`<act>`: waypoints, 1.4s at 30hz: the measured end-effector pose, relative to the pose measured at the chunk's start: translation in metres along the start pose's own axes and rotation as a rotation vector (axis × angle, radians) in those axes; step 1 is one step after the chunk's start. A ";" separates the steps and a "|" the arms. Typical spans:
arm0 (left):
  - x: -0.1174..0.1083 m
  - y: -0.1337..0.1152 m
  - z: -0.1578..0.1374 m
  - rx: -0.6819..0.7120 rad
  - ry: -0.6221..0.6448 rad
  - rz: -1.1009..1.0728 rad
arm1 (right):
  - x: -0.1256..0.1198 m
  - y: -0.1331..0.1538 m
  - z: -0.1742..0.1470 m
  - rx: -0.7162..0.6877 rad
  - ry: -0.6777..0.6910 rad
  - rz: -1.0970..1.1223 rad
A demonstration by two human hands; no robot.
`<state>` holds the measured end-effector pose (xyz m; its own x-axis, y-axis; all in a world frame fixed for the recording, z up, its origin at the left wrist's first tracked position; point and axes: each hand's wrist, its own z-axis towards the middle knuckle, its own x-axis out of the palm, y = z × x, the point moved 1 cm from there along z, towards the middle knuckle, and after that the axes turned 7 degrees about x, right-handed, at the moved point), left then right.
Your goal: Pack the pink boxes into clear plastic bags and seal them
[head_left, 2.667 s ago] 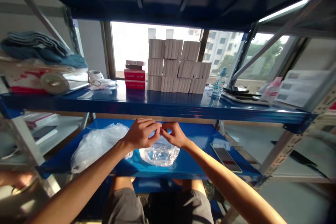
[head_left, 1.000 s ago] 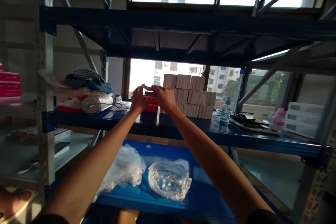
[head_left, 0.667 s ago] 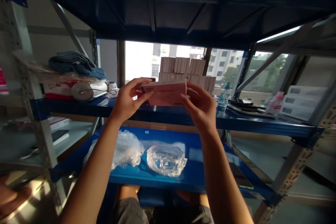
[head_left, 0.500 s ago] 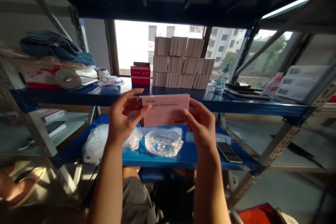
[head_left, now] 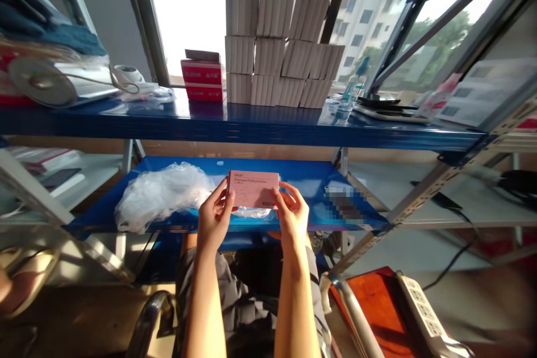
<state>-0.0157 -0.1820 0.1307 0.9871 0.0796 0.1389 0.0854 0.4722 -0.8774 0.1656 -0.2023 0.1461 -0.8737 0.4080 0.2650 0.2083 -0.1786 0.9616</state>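
Observation:
A flat pinkish carton (head_left: pixel 253 189) with printed lettering on its face is held upright between both hands, its printed side toward me. My left hand (head_left: pixel 215 215) grips its left edge with thumb in front and fingers behind. My right hand (head_left: pixel 292 211) pinches its right edge the same way. Below and partly hidden by the carton is a clear plastic roll or wrap (head_left: pixel 253 212) on the lower blue shelf (head_left: pixel 293 170). A crumpled translucent plastic bag (head_left: pixel 163 193) lies to the left of my left hand.
On the upper blue shelf (head_left: pixel 260 126) stand stacked pale cartons (head_left: pixel 272 56), red boxes (head_left: pixel 203 81) and a clear bottle (head_left: pixel 351 89). A dark phone-like object (head_left: pixel 346 206), partly pixelated, lies right. A power strip (head_left: pixel 423 310) sits at lower right, near a metal chair arm (head_left: pixel 146 321).
My view has tilted downward. Both hands have lowered the carton, which looks smaller and farther from me now. Both hands still hold it by its edges.

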 end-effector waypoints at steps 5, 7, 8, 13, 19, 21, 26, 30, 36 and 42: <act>-0.009 -0.008 -0.008 0.030 0.062 0.090 | -0.010 0.004 -0.009 -0.059 0.044 -0.061; -0.012 -0.013 -0.011 0.037 0.078 0.122 | -0.016 0.004 -0.010 -0.083 0.060 -0.094; -0.013 -0.014 -0.012 0.042 0.083 0.135 | -0.019 0.004 -0.010 -0.093 0.067 -0.114; -0.012 -0.016 -0.013 0.100 0.048 0.231 | -0.027 0.001 -0.009 -0.132 0.136 -0.209; -0.006 -0.016 -0.016 0.303 0.029 0.224 | -0.024 -0.006 -0.011 -0.292 0.245 -0.127; -0.004 -0.018 -0.019 0.358 0.022 0.209 | -0.022 -0.010 -0.012 -0.370 0.238 -0.048; -0.005 -0.023 -0.021 0.375 0.027 0.191 | -0.023 -0.016 -0.010 -0.444 0.222 -0.014; -0.008 -0.022 -0.019 0.339 0.027 0.135 | -0.025 -0.014 -0.009 -0.401 0.187 -0.069; -0.008 -0.015 -0.016 0.189 -0.081 0.095 | -0.019 -0.017 -0.008 -0.243 0.058 -0.053; -0.008 -0.015 -0.015 0.101 -0.119 0.037 | -0.015 -0.021 -0.007 -0.156 0.009 -0.034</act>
<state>-0.0233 -0.2025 0.1360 0.9657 0.1994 0.1663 0.0295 0.5521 -0.8333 0.1716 -0.2112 0.1214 -0.8831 0.4082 0.2311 0.1081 -0.3023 0.9471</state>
